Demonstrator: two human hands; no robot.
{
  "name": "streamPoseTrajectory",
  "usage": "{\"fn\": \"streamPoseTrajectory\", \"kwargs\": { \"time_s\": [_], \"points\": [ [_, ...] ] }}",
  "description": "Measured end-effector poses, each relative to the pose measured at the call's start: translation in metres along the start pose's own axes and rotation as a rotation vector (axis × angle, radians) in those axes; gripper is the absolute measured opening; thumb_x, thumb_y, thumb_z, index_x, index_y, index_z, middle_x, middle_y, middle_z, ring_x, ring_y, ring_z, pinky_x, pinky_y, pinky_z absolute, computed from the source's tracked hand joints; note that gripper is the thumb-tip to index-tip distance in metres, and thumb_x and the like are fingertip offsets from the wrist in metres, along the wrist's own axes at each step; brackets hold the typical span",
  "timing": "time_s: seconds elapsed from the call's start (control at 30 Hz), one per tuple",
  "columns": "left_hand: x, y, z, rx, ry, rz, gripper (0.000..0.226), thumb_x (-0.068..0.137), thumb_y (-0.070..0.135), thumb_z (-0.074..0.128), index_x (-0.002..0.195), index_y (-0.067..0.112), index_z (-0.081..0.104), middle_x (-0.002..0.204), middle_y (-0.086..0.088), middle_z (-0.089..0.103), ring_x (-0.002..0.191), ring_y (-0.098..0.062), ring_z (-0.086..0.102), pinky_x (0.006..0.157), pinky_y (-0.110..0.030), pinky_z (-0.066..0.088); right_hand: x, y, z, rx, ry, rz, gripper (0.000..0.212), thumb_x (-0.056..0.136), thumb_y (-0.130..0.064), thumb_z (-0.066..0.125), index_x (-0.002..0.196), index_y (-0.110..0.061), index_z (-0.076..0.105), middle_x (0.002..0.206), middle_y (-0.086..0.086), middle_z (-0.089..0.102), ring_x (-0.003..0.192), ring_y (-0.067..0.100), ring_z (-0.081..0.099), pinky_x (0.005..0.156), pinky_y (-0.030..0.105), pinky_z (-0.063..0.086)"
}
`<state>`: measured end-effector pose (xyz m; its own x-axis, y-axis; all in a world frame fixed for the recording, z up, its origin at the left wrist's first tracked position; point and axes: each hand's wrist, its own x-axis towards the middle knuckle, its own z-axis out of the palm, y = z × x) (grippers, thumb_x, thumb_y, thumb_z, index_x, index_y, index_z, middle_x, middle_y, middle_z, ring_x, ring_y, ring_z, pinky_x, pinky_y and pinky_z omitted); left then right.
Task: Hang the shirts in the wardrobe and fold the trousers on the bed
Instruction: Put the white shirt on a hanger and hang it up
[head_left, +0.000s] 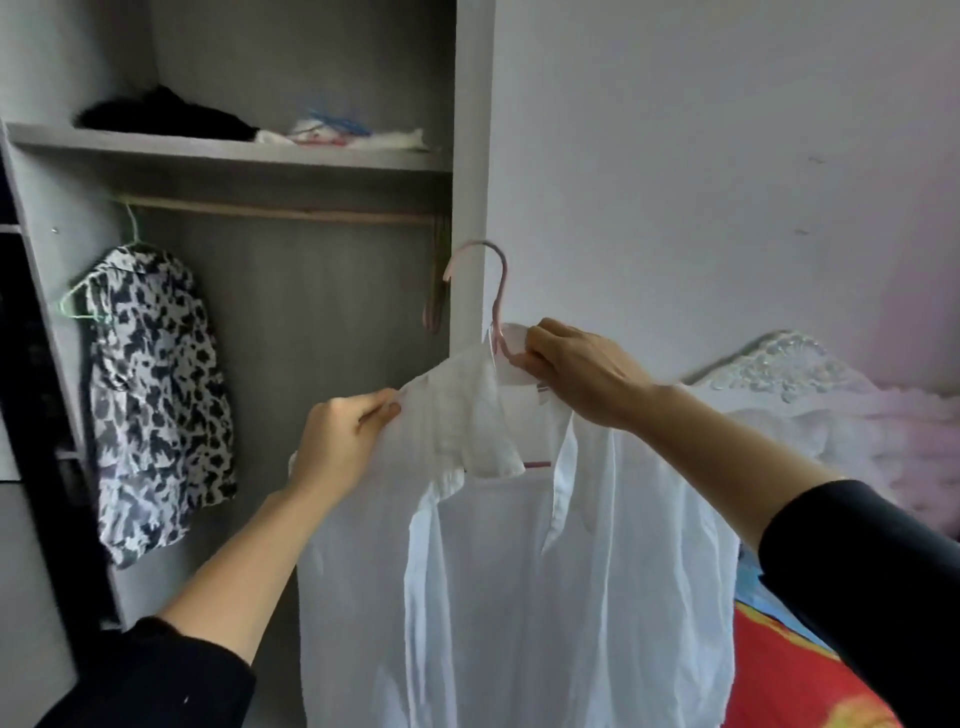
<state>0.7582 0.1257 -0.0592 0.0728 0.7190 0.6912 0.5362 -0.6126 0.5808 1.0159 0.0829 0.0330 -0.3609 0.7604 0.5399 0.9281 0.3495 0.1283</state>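
Done: I count one patterned shirt (156, 395) hung on the rail (280, 210).
Shirt (519, 571): white, on a pink hanger (498, 291), held beside the wardrobe (470, 156) edge, below the rail.
Right hand (576, 374): gripping the hanger's neck.
Left hand (337, 447): pinching the shirt's shoulder (straightening it, I judge).
Left to do: hook this hanger; fold trousers on the bed (805, 675), none in my view.

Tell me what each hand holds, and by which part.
The right hand grips the pink hanger just below its hook; the left hand pinches the white shirt near its collar.
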Motion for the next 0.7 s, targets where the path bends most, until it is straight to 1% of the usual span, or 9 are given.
{"fn": "streamPoseTrajectory", "kwargs": {
  "time_s": [0.1,0.17,0.27,0.37,0.47,0.53,0.6,0.67,0.7],
  "points": [
    [0.013,-0.039,-0.014,0.069,-0.015,0.001,0.031,0.094,0.027,0.056,0.119,0.012,0.066,0.117,0.000,0.068,0.108,-0.013,0.063,0.093,-0.029,0.049,0.035,-0.014,0.029,-0.008,-0.017,-0.066,0.035,0.103,-0.037,0.029,0.111,-0.012,0.052,0.098,-0.002,0.046,0.076,0.015,0.046,0.066,0.024,0.032],
    [0.023,-0.066,-0.022,0.131,-0.037,-0.010,0.033,0.095,0.028,0.054,0.124,0.016,0.062,0.122,0.001,0.065,0.114,-0.015,0.061,0.096,-0.032,0.049,0.059,-0.022,0.047,-0.009,-0.022,-0.105,0.032,0.104,-0.034,0.032,0.114,-0.012,0.053,0.098,-0.006,0.040,0.077,0.015,0.044,0.066,0.022,0.029],
    [0.041,-0.106,-0.035,0.253,0.019,-0.041,0.029,0.096,0.025,0.054,0.124,0.022,0.063,0.118,-0.001,0.068,0.107,-0.024,0.064,0.085,-0.038,0.054,0.099,-0.035,0.077,-0.011,-0.012,-0.152,0.031,0.103,-0.033,0.035,0.113,-0.012,0.055,0.100,-0.004,0.041,0.076,0.015,0.044,0.065,0.023,0.031],
    [0.065,-0.148,-0.041,0.368,0.078,-0.078,0.030,0.097,0.021,0.051,0.125,0.025,0.062,0.114,-0.005,0.069,0.099,-0.030,0.067,0.070,-0.032,0.053,0.147,-0.047,0.109,0.012,0.025,-0.200,0.029,0.102,-0.033,0.039,0.114,-0.014,0.056,0.100,-0.005,0.040,0.077,0.013,0.044,0.064,0.023,0.034],
    [0.096,-0.188,-0.044,0.411,0.088,-0.153,0.031,0.098,0.023,0.047,0.126,0.029,0.060,0.110,-0.005,0.071,0.090,-0.031,0.067,0.061,-0.031,0.050,0.198,-0.052,0.138,0.039,0.047,-0.221,0.029,0.102,-0.035,0.041,0.116,-0.015,0.058,0.102,-0.004,0.041,0.081,0.013,0.045,0.067,0.026,0.041],
    [0.121,-0.216,-0.048,0.414,0.057,-0.202,0.032,0.099,0.028,0.045,0.127,0.036,0.057,0.107,-0.002,0.072,0.087,-0.027,0.067,0.064,-0.034,0.054,0.233,-0.054,0.154,0.056,0.047,-0.207,0.031,0.102,-0.036,0.040,0.117,-0.016,0.058,0.106,-0.002,0.045,0.084,0.015,0.048,0.071,0.030,0.050],
    [0.149,-0.245,-0.056,0.431,0.052,-0.252,0.031,0.100,0.030,0.043,0.126,0.039,0.057,0.103,0.000,0.072,0.085,-0.024,0.067,0.068,-0.038,0.055,0.269,-0.060,0.168,0.078,0.023,-0.165,0.033,0.102,-0.039,0.035,0.112,-0.017,0.059,0.104,-0.001,0.045,0.084,0.017,0.051,0.070,0.037,0.052],
    [0.177,-0.269,-0.063,0.430,0.047,-0.318,0.029,0.099,0.028,0.044,0.119,0.034,0.065,0.101,-0.002,0.072,0.086,-0.025,0.066,0.072,-0.039,0.055,0.304,-0.069,0.181,0.128,-0.028,-0.109,0.035,0.103,-0.041,0.032,0.103,-0.016,0.057,0.096,-0.001,0.046,0.077,0.021,0.053,0.065,0.039,0.049],
    [0.193,-0.279,-0.065,0.418,0.034,-0.365,0.028,0.099,0.025,0.045,0.115,0.026,0.068,0.102,-0.007,0.072,0.091,-0.028,0.065,0.077,-0.040,0.054,0.321,-0.074,0.186,0.164,-0.051,-0.081,0.036,0.103,-0.042,0.031,0.097,-0.015,0.054,0.091,0.000,0.049,0.074,0.023,0.053,0.062,0.037,0.046]
  ]
}}
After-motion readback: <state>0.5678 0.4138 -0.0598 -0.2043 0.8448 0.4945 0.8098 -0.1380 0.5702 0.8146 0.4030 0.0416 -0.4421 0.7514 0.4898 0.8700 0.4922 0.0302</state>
